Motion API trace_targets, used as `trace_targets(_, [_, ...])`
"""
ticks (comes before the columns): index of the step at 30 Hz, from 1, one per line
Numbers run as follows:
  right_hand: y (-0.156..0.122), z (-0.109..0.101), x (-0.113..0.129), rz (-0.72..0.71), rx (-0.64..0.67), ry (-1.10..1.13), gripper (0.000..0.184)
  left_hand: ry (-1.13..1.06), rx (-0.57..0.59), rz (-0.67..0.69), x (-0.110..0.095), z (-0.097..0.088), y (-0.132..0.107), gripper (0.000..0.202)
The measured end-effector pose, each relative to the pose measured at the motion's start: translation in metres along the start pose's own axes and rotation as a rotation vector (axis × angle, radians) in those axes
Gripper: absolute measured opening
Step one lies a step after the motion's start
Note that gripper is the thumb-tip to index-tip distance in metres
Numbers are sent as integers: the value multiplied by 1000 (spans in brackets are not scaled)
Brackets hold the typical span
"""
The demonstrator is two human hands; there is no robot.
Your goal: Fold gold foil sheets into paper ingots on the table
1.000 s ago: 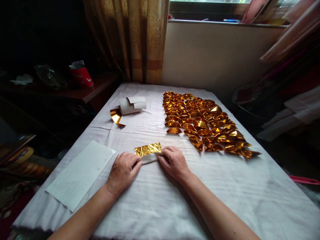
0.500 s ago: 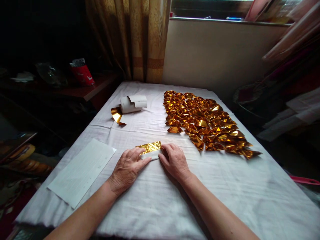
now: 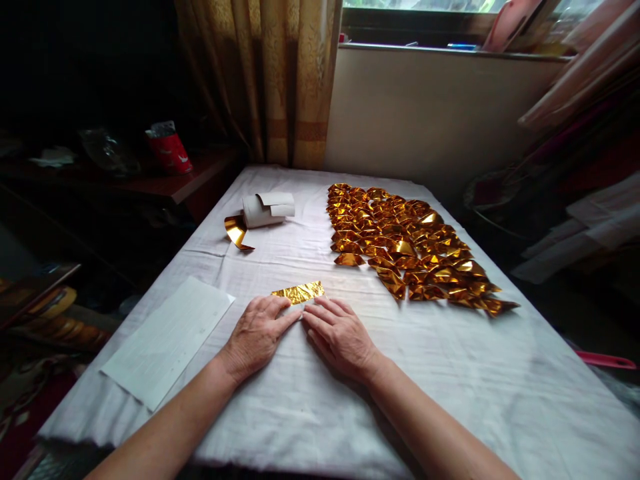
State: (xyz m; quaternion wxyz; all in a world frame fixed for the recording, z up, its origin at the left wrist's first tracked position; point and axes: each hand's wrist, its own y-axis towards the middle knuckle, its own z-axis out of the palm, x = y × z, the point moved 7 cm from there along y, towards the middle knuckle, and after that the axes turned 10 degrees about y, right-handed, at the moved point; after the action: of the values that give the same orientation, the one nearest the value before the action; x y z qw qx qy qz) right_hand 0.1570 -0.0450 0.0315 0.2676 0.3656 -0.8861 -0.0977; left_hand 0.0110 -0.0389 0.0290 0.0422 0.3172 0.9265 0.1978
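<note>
Both hands lie flat, palms down, on the white cloth (image 3: pixel 450 373) covering the counter, fingers stretched out & nearly meeting at the tips. Left hand (image 3: pixel 257 335) & right hand (image 3: pixel 340 337) press down on the near edge of a gold foil sheet (image 3: pixel 299 293); neither hand is curled round anything, just pressing w/ fingertips. Only a narrow gold strip of the sheet shows beyond the fingers, lying flat on the cloth, long side running left-right; the rest is hidden under the fingers, so can't tell how it's folded there.

Left of the left hand, near the counter edge, a white paper sheet (image 3: pixel 167 340) lies flat at an angle, well apart from the foil. Further back on the left, a white roll (image 3: pixel 265 208) lies on its side w/ a loose flap curling off it, & a curled gold foil scrap (image 3: pixel 236 232) sits just beside it, touching or nearly so.

On the right half of the cloth, a big batch of folded gold pieces (image 3: pixel 405 247) is laid out in rows, packed close, stretching from the far end toward the right hand; nearest ones sit near the foil sheet but apart from it.

Behind the counter: a tan curtain (image 3: pixel 280 80), a pale wall & a window sill (image 3: pixel 450 50). A red cup (image 3: pixel 169 150) stands on a dark side shelf at the left
</note>
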Motion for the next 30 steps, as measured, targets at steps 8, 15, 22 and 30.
trace_targets(8, [-14, 6, -16, 148, 221, -16, 45, -11, 14, 14, 1, -2, 1, 36])
trace_targets(15, [-20, 1, -28, 222, 165, -66, 49, 10, 66, -29, -14, -8, 7, 38])
trace_targets(22, [-19, 0, -26, 212, 147, -70, 48, 103, 74, -21, -25, 5, 1, 54])
trace_targets(30, [-20, 1, -27, 236, 163, -43, 49, 195, 169, -2, 5, 3, -31, 53])
